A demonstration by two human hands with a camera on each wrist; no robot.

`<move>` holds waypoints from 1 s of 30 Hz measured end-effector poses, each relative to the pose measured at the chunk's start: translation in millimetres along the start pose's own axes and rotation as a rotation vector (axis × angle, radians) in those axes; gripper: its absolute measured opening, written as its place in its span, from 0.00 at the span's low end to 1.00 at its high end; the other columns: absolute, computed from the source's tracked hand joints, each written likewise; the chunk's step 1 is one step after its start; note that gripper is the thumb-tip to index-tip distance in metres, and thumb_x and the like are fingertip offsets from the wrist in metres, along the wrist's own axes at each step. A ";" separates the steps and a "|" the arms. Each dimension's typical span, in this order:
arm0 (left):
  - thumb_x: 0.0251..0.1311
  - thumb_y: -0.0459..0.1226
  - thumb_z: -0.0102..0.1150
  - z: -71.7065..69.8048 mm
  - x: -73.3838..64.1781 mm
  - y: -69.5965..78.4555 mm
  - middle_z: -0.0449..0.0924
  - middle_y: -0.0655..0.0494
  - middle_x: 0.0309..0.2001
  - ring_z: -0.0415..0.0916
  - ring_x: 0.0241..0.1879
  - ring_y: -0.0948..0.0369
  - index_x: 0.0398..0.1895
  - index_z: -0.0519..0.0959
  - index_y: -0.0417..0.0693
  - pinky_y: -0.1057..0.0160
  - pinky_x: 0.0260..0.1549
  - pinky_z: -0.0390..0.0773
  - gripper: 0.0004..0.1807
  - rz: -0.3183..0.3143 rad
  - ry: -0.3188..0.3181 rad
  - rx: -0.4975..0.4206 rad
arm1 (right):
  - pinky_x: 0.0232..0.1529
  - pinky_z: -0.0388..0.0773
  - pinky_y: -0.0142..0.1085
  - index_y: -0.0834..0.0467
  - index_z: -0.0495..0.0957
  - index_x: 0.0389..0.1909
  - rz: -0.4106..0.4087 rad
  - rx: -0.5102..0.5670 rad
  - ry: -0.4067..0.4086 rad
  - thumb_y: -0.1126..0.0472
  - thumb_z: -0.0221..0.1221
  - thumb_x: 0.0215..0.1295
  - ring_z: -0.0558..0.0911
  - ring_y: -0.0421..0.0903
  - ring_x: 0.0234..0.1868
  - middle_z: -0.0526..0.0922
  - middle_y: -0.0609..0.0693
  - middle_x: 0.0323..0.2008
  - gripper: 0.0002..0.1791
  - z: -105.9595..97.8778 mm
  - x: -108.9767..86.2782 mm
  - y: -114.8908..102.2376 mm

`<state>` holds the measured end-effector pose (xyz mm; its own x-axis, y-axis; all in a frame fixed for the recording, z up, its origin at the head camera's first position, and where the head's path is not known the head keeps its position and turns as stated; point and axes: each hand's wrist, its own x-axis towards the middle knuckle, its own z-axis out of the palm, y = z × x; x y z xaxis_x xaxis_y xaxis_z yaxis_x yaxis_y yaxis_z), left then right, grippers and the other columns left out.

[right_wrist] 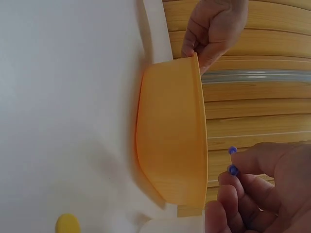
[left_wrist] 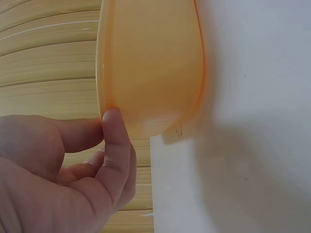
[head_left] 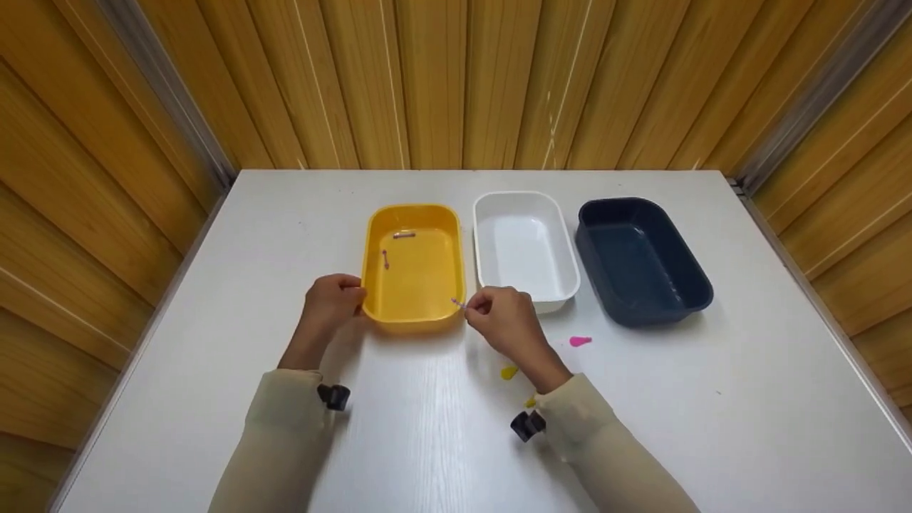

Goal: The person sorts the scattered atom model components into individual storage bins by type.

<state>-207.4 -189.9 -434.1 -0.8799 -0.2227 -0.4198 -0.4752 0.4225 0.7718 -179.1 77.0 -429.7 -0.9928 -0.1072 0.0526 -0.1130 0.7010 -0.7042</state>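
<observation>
My left hand (head_left: 331,303) pinches the near left rim of a yellow tub (head_left: 413,313), thumb and fingers on either side, as the left wrist view shows. Between the thumb and fingers of my right hand (head_left: 504,317) is a small purple rod with knobbed ends (right_wrist: 233,162), held at the tub's near right corner. Inside the tub lie a similar purple rod (head_left: 385,259) at the left and a short purplish stick (head_left: 404,235) towards the back.
A white tub (head_left: 527,293) and a dark blue tub (head_left: 641,313) stand to the right. A pink balloon-shaped piece (head_left: 580,341) lies in front of them. Two yellow pieces, one nearer the tubs (head_left: 509,372), lie by my right forearm. Wood-patterned panels (head_left: 427,85) rise behind the white table (head_left: 399,442).
</observation>
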 end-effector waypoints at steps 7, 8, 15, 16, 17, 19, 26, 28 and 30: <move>0.72 0.36 0.53 2.7 0.4 0.5 0.79 0.46 0.53 0.78 0.45 0.56 0.61 0.77 0.42 0.63 0.51 0.83 0.18 0.012 0.017 0.014 | 0.30 0.73 0.31 0.55 0.86 0.25 -0.038 -0.027 0.033 0.61 0.68 0.58 0.78 0.41 0.28 0.85 0.46 0.24 0.04 5.1 3.7 -2.0; 0.72 0.36 0.53 3.1 0.4 0.7 0.79 0.46 0.53 0.78 0.45 0.56 0.61 0.77 0.43 0.64 0.50 0.83 0.18 0.009 0.018 0.015 | 0.30 0.73 0.31 0.55 0.86 0.25 -0.041 -0.027 0.035 0.61 0.69 0.58 0.78 0.41 0.28 0.85 0.46 0.24 0.04 5.5 3.6 -1.9; 0.73 0.36 0.52 3.1 0.9 2.8 0.79 0.47 0.54 0.78 0.47 0.54 0.62 0.76 0.45 0.62 0.53 0.82 0.17 -0.029 0.008 0.001 | 0.30 0.74 0.30 0.55 0.86 0.28 0.000 -0.003 0.011 0.60 0.69 0.59 0.78 0.41 0.28 0.85 0.46 0.26 0.03 5.3 3.4 -2.6; 0.73 0.36 0.52 2.9 1.0 2.9 0.79 0.47 0.55 0.78 0.47 0.54 0.63 0.76 0.44 0.62 0.54 0.82 0.18 -0.028 0.005 -0.002 | 0.30 0.74 0.30 0.55 0.86 0.29 0.005 -0.002 0.009 0.60 0.69 0.59 0.78 0.41 0.29 0.85 0.46 0.26 0.03 4.9 3.4 -2.6; 0.73 0.36 0.52 2.6 1.3 3.0 0.79 0.47 0.55 0.78 0.47 0.54 0.62 0.76 0.44 0.62 0.54 0.82 0.17 -0.032 0.003 -0.007 | 0.30 0.75 0.30 0.55 0.86 0.29 0.009 -0.001 0.008 0.60 0.69 0.59 0.78 0.41 0.29 0.85 0.46 0.26 0.03 4.4 3.3 -2.5; 0.73 0.36 0.52 2.2 1.8 3.1 0.79 0.47 0.55 0.79 0.47 0.54 0.62 0.76 0.44 0.61 0.55 0.82 0.17 -0.030 -0.001 -0.016 | 0.30 0.74 0.30 0.54 0.86 0.29 0.009 -0.002 0.006 0.60 0.68 0.60 0.77 0.41 0.28 0.84 0.46 0.26 0.03 3.0 2.8 -1.6; 0.73 0.36 0.52 1.5 2.8 1.6 0.79 0.47 0.55 0.78 0.48 0.54 0.62 0.76 0.44 0.60 0.55 0.82 0.18 -0.032 -0.004 -0.017 | 0.30 0.72 0.31 0.54 0.86 0.29 0.012 0.008 0.015 0.60 0.67 0.61 0.76 0.42 0.28 0.83 0.46 0.25 0.03 -4.0 -1.4 5.9; 0.73 0.36 0.52 0.9 2.7 1.1 0.79 0.48 0.55 0.78 0.48 0.54 0.63 0.76 0.45 0.61 0.55 0.82 0.18 -0.041 -0.001 -0.010 | 0.30 0.73 0.31 0.54 0.86 0.30 0.016 0.011 0.019 0.60 0.67 0.61 0.76 0.42 0.29 0.83 0.46 0.25 0.03 -5.8 -2.8 9.1; 0.73 0.36 0.52 0.4 3.0 0.6 0.79 0.48 0.55 0.78 0.48 0.54 0.63 0.76 0.45 0.62 0.55 0.81 0.18 -0.045 0.003 -0.005 | 0.31 0.73 0.32 0.54 0.86 0.30 0.025 0.020 0.017 0.60 0.67 0.61 0.76 0.43 0.29 0.83 0.45 0.25 0.02 -7.2 -4.4 12.5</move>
<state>-210.4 -189.9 -435.1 -0.8575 -0.2439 -0.4530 -0.5145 0.4079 0.7543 -176.5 91.3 -433.6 -0.9958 -0.0779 0.0472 -0.0880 0.6892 -0.7192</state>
